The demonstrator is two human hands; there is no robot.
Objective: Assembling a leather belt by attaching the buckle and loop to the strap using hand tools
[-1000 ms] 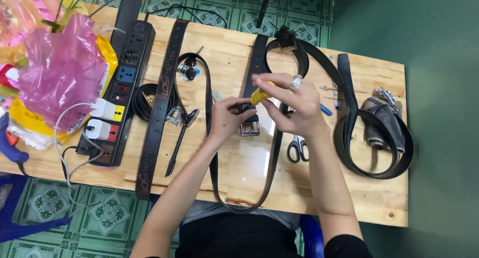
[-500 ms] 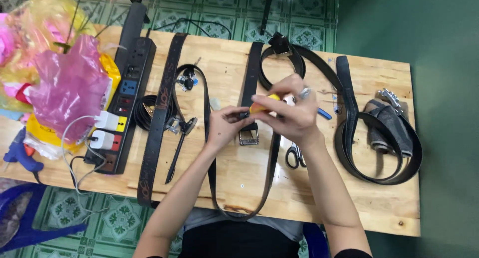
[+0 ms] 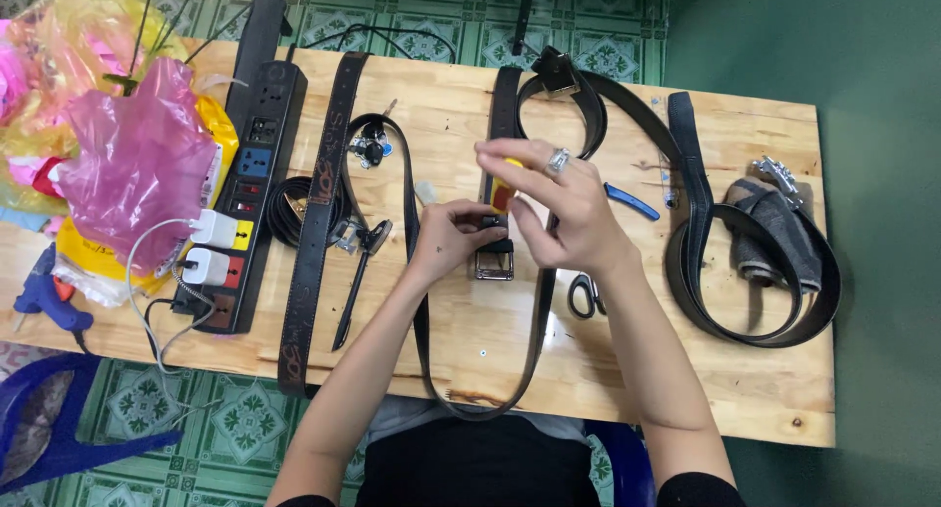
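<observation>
The left hand (image 3: 453,235) pinches the end of a black belt (image 3: 537,340) just above its silver buckle (image 3: 494,264), its fingers curled tight on the strap. The right hand (image 3: 561,205) sits just beside it and slightly above, touching it at the fingertips, and grips a small yellow-handled tool (image 3: 504,186) whose tip points down at the spot that the left hand holds; a ring shows on one finger. The belt runs from the buckle down toward the person, loops at the near edge of the wooden table (image 3: 686,389), and climbs back up past the left wrist. Just below the right wrist lie black-handled scissors (image 3: 584,295), and just past the right knuckles a blue pen (image 3: 631,201). Well to the right of the right hand a coiled black belt (image 3: 708,272) surrounds a grey roll (image 3: 774,235). To the left of the left hand lie a dark awl-like tool (image 3: 355,284), a long brown belt (image 3: 316,223), and farther off a black power strip (image 3: 257,174) beside a pink plastic bag (image 3: 137,164).
</observation>
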